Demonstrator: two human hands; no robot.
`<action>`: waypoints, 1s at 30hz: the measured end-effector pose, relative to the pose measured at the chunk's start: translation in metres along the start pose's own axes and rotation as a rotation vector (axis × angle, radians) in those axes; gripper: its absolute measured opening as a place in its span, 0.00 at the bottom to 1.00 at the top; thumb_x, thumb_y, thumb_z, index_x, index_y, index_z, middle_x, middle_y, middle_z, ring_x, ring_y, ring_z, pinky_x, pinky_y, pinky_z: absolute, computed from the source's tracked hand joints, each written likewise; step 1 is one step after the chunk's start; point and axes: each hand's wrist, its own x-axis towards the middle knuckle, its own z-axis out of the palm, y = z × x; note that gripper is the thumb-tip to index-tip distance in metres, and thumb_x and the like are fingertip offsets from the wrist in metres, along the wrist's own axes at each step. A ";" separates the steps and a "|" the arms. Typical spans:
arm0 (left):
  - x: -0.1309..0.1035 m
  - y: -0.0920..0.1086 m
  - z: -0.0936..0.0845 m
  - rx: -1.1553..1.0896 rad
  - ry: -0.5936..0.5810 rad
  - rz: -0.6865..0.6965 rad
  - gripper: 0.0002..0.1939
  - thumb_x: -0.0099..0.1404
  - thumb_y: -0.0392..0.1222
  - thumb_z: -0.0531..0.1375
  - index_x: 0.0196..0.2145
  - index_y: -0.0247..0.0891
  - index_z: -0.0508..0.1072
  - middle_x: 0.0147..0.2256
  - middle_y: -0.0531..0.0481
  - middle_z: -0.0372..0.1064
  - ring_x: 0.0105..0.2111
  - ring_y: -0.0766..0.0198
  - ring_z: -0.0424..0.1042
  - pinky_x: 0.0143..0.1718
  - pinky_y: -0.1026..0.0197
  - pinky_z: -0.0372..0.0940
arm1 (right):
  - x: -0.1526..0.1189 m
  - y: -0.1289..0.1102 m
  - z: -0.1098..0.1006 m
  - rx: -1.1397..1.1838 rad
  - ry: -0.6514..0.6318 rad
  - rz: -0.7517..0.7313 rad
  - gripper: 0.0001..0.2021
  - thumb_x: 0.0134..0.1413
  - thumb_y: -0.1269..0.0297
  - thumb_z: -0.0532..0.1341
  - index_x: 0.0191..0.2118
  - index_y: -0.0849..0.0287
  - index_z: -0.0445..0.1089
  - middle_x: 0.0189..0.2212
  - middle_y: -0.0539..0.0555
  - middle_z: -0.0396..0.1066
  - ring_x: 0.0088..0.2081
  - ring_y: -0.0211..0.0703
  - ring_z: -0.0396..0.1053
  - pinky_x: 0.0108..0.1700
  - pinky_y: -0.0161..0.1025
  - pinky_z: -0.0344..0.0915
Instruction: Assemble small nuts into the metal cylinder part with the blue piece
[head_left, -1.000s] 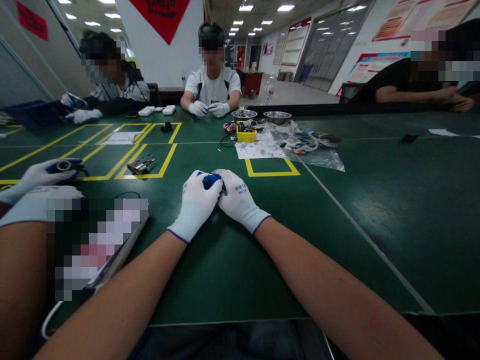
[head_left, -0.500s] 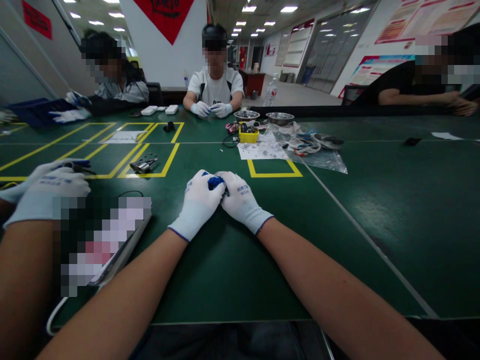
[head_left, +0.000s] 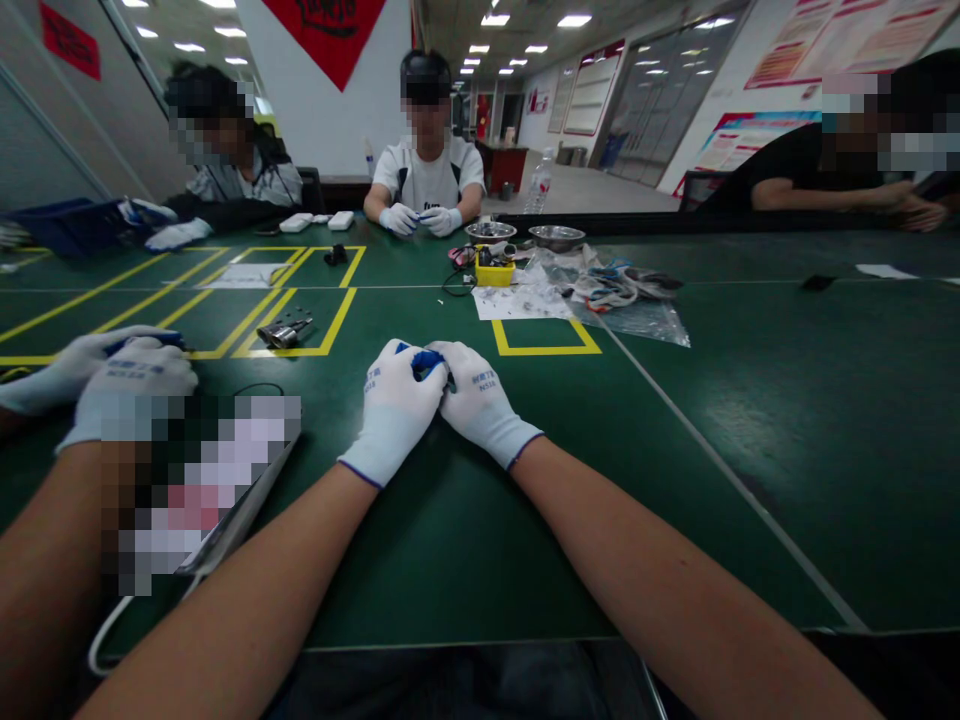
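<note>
My left hand point(head_left: 401, 400), in a white glove with blue on the palm side and fingers, is closed with its fingertips curled inward. Against it, my right hand point(head_left: 476, 400) in a matching glove is closed too, and the fingertips of both meet above the green table point(head_left: 465, 560). Whatever they pinch between them is small and covered by the gloves, so I cannot make it out. On the table beyond my left hand lie some shiny metal parts point(head_left: 281, 332) with tiny pieces beside them.
At left, a co-worker's gloved hands point(head_left: 131, 385) work beside a pale, blurred-out slab point(head_left: 247, 450) with a white cable. Farther back are a yellow box point(head_left: 495, 272), metal bowls point(head_left: 556, 237), a clear plastic bag point(head_left: 667, 325) and a blue bin point(head_left: 71, 230). Other people sit around the table.
My hands stay together in nearly the same place, with a slight shift of the view. The co-worker's hands at left have moved a little to the right.
</note>
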 end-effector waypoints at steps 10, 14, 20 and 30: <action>0.002 0.000 -0.004 -0.039 -0.001 -0.059 0.09 0.62 0.39 0.63 0.24 0.39 0.73 0.32 0.50 0.69 0.33 0.60 0.70 0.37 0.56 0.64 | -0.002 0.001 0.001 0.031 0.006 -0.055 0.23 0.54 0.73 0.59 0.57 0.60 0.70 0.52 0.63 0.75 0.53 0.56 0.73 0.59 0.54 0.70; 0.002 -0.001 -0.005 -0.037 -0.027 0.011 0.12 0.64 0.40 0.62 0.23 0.39 0.75 0.32 0.50 0.69 0.32 0.60 0.70 0.35 0.57 0.63 | -0.002 0.002 0.000 0.026 0.010 -0.045 0.22 0.56 0.72 0.59 0.57 0.59 0.71 0.50 0.62 0.76 0.53 0.57 0.73 0.59 0.56 0.70; 0.002 -0.002 -0.007 0.008 -0.097 0.201 0.12 0.69 0.42 0.60 0.31 0.39 0.81 0.38 0.46 0.72 0.37 0.58 0.72 0.40 0.56 0.67 | -0.002 0.006 0.001 0.055 0.083 -0.044 0.19 0.56 0.69 0.59 0.54 0.60 0.72 0.49 0.63 0.76 0.52 0.57 0.73 0.59 0.55 0.70; -0.006 -0.003 -0.004 0.144 -0.164 0.504 0.19 0.72 0.48 0.57 0.54 0.38 0.79 0.50 0.38 0.69 0.50 0.48 0.70 0.53 0.46 0.69 | -0.001 0.015 -0.001 0.088 0.245 0.005 0.17 0.59 0.68 0.59 0.54 0.57 0.70 0.49 0.61 0.76 0.52 0.56 0.74 0.61 0.57 0.70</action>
